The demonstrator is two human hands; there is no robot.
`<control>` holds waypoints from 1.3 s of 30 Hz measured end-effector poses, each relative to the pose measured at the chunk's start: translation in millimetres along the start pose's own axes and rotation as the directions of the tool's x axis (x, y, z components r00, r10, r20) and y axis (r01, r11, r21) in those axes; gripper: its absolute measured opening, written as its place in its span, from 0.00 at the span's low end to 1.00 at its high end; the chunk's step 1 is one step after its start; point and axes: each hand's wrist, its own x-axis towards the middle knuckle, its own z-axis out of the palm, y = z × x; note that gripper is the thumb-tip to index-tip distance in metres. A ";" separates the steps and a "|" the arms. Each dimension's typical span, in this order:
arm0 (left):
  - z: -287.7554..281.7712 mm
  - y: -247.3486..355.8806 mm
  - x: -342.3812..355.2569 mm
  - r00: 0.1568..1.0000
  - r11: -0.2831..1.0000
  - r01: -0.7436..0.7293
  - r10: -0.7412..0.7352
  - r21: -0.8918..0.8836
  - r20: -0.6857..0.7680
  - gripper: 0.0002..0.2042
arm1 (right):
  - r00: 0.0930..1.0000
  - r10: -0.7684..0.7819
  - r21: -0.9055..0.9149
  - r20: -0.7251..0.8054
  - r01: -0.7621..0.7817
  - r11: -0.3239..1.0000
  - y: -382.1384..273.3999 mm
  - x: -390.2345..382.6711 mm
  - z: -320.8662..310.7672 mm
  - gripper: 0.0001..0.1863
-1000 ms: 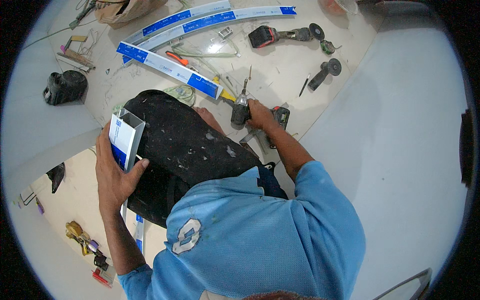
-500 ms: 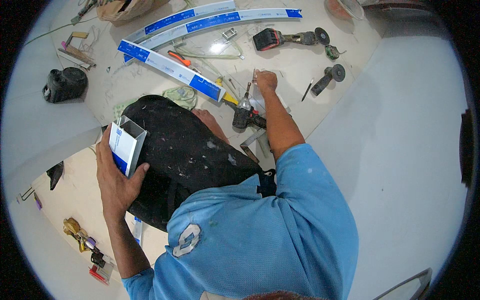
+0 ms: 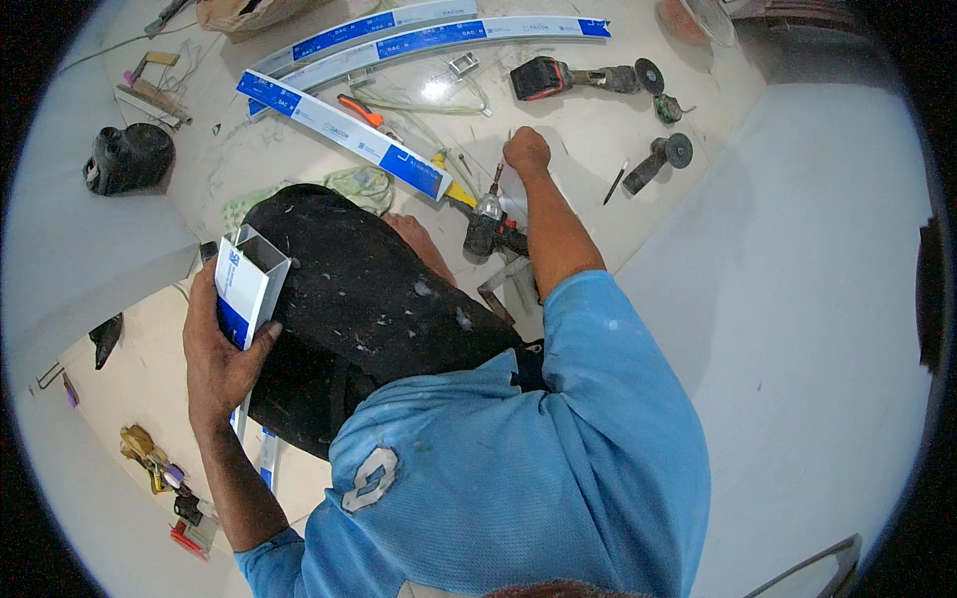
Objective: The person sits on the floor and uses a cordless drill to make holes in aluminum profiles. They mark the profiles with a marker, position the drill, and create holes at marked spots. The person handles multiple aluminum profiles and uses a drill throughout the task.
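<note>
Two bare hands over a pale floor (image 3: 588, 140), the left gripping a white-and-blue profile (image 3: 247, 289).
The left hand (image 3: 214, 377) wraps its fingers and thumb around the hollow profile, which leans beside a black trouser leg (image 3: 369, 289) near the floor's left edge. The right hand (image 3: 527, 149) has curled fingers; whether they grip anything cannot be told. It is just beside the bit of a drill (image 3: 480, 235) lying on the floor. Two grinders (image 3: 604, 78) lie toward the floor's right edge.

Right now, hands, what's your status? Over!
Left hand: gripping hollow bar. Right hand: curled near the drill, contents unclear. Close by: another bar, left of drill.
</note>
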 end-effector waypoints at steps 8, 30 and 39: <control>1.2 -3.4 5.5 1.000 1.000 0.010 -0.010 0.001 0.014 0.51 | 0.847 -0.497 -0.004 0.188 0.507 0.862 63.4 42.6 43.2 0.24; 1.8 -0.7 6.1 1.000 1.000 -0.017 0.017 -0.013 0.006 0.52 | 0.746 -0.643 -0.171 0.174 0.666 0.726 61.4 35.0 21.0 0.15; 3.2 -2.2 4.5 1.000 1.000 0.005 -0.005 -0.002 0.000 0.52 | 0.794 -0.395 0.025 0.462 0.433 0.901 10.3 13.7 -30.4 0.21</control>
